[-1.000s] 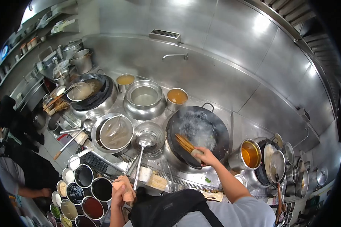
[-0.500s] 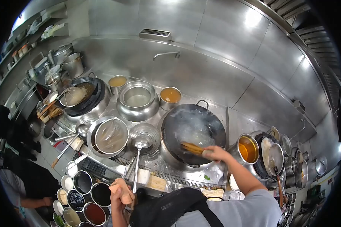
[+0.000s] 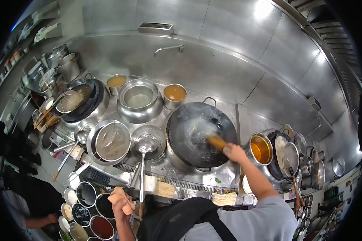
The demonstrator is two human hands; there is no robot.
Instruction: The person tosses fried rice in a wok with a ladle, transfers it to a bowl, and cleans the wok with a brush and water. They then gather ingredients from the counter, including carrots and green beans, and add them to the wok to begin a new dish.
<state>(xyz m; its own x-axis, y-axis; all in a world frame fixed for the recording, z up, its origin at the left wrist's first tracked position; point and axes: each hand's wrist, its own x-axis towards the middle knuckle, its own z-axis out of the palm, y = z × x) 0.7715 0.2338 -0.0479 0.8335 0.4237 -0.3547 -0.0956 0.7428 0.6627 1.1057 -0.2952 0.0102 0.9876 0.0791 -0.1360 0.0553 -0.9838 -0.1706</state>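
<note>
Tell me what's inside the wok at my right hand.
Whitish liquid or steam shows inside the wok, blurred. The brush in the right hand covers part of the wok's right side; what lies beneath cannot be seen.

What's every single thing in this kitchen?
Big wok: one, black, middle
Brush: at least one, tan, over wok
Ladles: at least two, silver, left of wok
Colander: at least one, silver, beneath ladle
Strainers: at least two, silver, left and right
Pots: many, silver, all around
Tap: at least one, silver, back wall
Cloth: one, peach, lower left
Other person: at least one, dark apron, left
Left hand: one, bare, around cloth
Right hand: one, bare, on brush
</note>
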